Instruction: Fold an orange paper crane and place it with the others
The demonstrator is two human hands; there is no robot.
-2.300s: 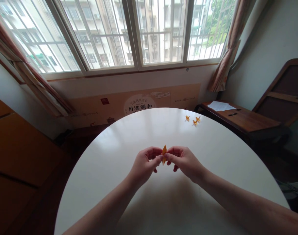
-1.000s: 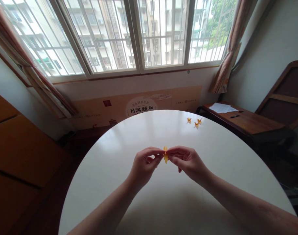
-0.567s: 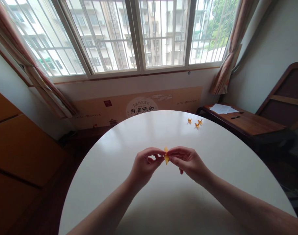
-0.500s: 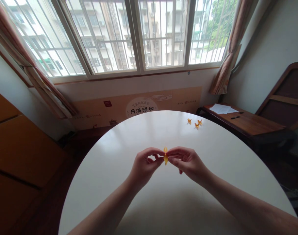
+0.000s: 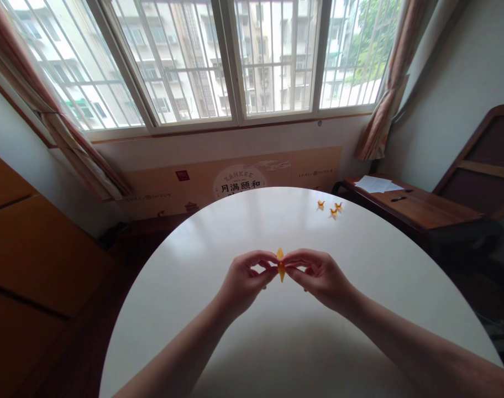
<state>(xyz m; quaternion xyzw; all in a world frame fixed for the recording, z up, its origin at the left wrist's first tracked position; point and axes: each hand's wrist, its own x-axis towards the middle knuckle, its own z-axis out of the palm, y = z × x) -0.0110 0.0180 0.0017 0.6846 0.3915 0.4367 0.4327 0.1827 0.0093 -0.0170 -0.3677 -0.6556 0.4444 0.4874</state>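
A small yellow origami crane (image 5: 281, 271) is held between my two hands above the middle of the white table. Its two pointed ends stick out, one away from me and one toward me. My left hand (image 5: 247, 276) pinches its left side between thumb and fingers. From the right, my right hand (image 5: 314, 273) pinches the other side in the same way. The fingertips hide the centre of the folded paper, so its exact shape there cannot be made out.
Three finished paper cranes (image 5: 333, 212) stand near the far right edge of the round white table (image 5: 185, 331). Beyond that edge, a wooden side table (image 5: 434, 207) carries white papers (image 5: 374, 183) and a black pen (image 5: 398, 198). A barred window and curtains lie ahead.
The folded paper has been turned and tilted between my fingertips, and its pointed ends show differently. Both hands stay pinched on it in nearly the same place. The view has shifted slightly.
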